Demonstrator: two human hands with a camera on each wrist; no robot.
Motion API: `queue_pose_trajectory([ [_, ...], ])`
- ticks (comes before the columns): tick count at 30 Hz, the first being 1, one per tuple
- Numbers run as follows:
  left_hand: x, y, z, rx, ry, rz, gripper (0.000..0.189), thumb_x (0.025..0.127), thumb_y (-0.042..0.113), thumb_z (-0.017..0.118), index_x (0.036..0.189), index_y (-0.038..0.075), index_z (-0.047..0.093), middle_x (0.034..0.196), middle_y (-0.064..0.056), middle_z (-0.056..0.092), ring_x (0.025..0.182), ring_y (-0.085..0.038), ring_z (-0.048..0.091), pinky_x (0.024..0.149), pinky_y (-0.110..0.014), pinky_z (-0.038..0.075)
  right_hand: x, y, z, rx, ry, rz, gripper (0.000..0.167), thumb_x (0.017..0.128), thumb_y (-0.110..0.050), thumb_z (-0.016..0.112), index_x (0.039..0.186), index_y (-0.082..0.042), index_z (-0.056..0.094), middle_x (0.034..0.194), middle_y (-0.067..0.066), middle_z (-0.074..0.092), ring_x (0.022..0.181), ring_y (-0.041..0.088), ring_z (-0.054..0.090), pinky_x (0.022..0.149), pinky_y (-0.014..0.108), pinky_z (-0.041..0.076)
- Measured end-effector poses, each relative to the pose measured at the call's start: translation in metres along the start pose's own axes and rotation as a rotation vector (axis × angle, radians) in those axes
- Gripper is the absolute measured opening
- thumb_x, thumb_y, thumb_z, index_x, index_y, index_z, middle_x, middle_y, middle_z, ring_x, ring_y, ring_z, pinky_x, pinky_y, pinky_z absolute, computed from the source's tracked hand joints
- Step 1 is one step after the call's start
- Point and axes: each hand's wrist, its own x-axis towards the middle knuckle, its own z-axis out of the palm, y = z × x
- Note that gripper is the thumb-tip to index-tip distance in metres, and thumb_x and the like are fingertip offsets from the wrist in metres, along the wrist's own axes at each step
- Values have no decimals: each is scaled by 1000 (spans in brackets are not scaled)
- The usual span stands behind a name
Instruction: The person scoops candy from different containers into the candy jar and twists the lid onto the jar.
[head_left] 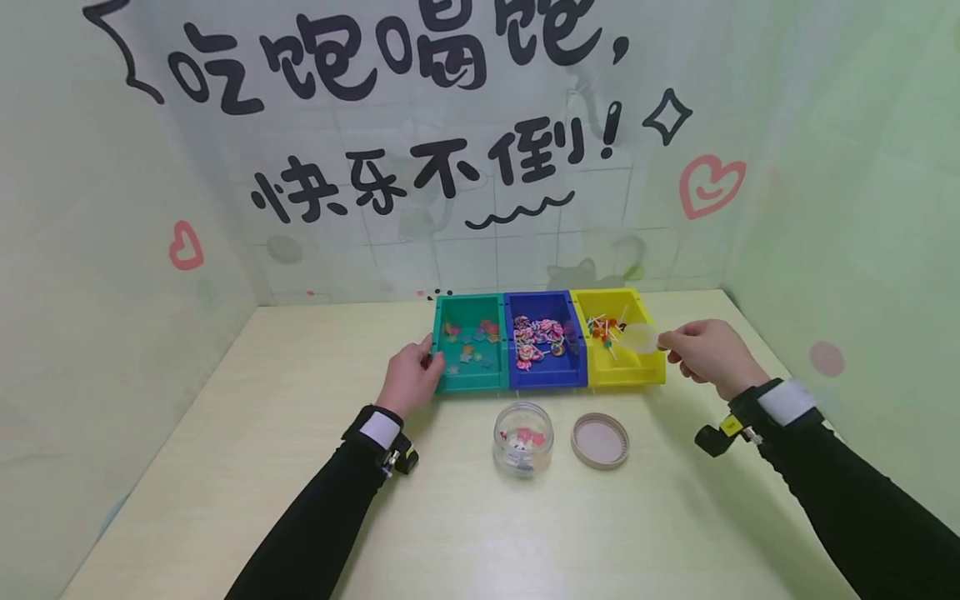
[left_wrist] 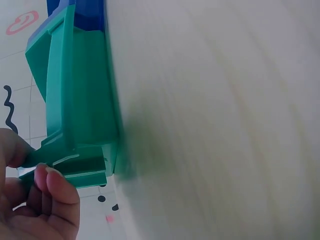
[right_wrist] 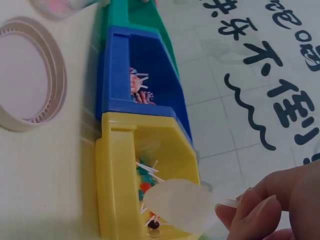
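Note:
My left hand [head_left: 411, 379] grips the outer side wall of the green bin [head_left: 471, 382], its thumb and fingers on the rim. Star-shaped pieces in several colours lie in that bin. With thumb and fingers, my right hand [head_left: 711, 354] pinches the short handle of a pale, translucent scoop [right_wrist: 180, 204]. The scoop's bowl hangs over the yellow bin [head_left: 626, 375], where small lollipop-like pieces [head_left: 602, 327] with white sticks lie. Between the two stands the blue bin [head_left: 547, 377], holding striped swirl lollipops [head_left: 536, 337].
An uncapped clear jar [head_left: 523, 442] with a few pink and pale pieces inside stands in front of the bins. Its round lid [head_left: 600, 440] lies to the right of it on the wooden table [head_left: 300, 467]. Printed cloth walls [head_left: 480, 125] rise behind and at both sides.

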Motion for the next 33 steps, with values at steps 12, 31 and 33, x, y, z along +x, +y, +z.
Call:
queue_pose_trajectory([
  [12,-1,1,-3,-15,-7,8,57,112,20,57,162,-3,44,88,-10,50,81,-24,49,69,-31,39,15,9,40,-484,125,-177,36,107,-24,60,107,9,75,83,15,71,71,27,63,62,32,49],
  [31,-1,0,-2,-39,-27,-9,58,111,19,59,163,-3,44,94,-14,58,87,-25,53,73,-31,42,45,17,64,-605,144,-323,32,110,-23,64,106,7,75,81,13,72,70,25,62,67,39,52],
  [33,-1,0,-3,-43,-26,-10,58,111,19,59,163,-3,44,95,-14,59,88,-26,54,73,-31,43,47,19,65,-599,142,-335,31,110,-23,64,106,6,75,81,12,72,70,25,61,68,39,52],
])
